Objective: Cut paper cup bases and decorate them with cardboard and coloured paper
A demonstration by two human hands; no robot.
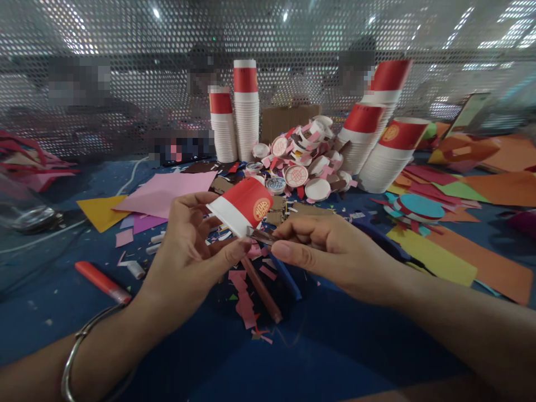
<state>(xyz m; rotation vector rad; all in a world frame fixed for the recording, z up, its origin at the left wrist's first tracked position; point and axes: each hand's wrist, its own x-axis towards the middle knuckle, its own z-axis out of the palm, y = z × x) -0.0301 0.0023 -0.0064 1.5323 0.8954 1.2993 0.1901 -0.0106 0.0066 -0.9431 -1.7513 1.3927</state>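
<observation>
Our left hand (188, 251) grips the red-and-white paper cup (242, 206), tilted, at centre above the blue table (335, 346). Our right hand (330, 251) pinches scissors (262, 235) against its rim.

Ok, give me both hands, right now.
Left hand: closed on the red-and-white paper cup.
Right hand: closed on a thin brown blade-like tool at the cup's rim.

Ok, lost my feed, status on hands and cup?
Left hand holds cup. Right hand pinches blade at cup's rim. Paper scraps underneath.
</observation>
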